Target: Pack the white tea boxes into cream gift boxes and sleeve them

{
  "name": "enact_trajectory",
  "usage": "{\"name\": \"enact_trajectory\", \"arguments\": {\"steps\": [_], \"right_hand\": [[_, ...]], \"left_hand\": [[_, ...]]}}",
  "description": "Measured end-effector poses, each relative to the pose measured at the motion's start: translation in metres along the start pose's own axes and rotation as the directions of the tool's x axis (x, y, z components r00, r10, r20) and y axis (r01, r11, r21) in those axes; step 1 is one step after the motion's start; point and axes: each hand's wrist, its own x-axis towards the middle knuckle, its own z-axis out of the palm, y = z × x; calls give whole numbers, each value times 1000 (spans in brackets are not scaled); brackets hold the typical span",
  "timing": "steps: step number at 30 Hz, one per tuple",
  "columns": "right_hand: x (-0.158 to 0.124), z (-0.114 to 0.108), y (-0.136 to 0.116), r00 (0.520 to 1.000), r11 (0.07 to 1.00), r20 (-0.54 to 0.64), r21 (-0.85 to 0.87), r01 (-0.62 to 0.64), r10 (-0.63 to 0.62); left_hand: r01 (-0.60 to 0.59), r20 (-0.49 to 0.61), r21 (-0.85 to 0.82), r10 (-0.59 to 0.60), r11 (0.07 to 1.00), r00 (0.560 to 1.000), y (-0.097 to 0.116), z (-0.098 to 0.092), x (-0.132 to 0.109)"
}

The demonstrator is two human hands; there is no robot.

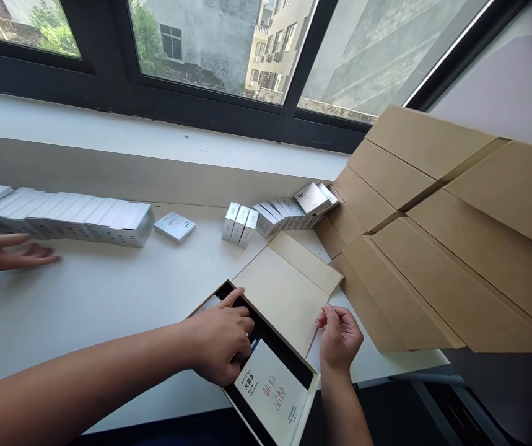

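Observation:
An open cream gift box (309,396) with a black inside lies tilted before me, its lid (284,291) folded back. In its near end is a white tea carton (275,393), printed with "WHITE TEA" and red characters. My left hand (223,341) reaches into the middle of the box, index finger stretched along the far rim and the other fingers curled down; what they grip is hidden. Part of another white carton (207,305) shows at the far end, behind that hand. Beside the lid's right edge, my right hand (342,337) is closed, thumb against fingers, with nothing visible in it.
Kraft-brown boxes (433,229) are stacked at the right. Along the wall stand a long row of white cartons (75,214), a single flat carton (175,227) and a leaning group of small cartons (284,214). Another person's hands (5,251) are around the row's left end.

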Motion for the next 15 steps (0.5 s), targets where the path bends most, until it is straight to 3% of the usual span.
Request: {"name": "enact_trajectory", "arguments": {"steps": [5,8,12,15], "right_hand": [[6,-5,8,991,983,-79,-161,91,-104],[23,-9,8,982,959,-71,-240,153,-174],[64,1,9,953,814,173,-495,303,-250],[90,21,17,945,708,306,-641,295,-115]], "left_hand": [[15,-72,27,-14,1000,997,3,2,-11],[32,-88,36,-28,999,996,6,2,-22],[69,-93,72,-62,995,994,11,3,-34],[110,-59,133,-103,985,993,16,2,-37]]}}
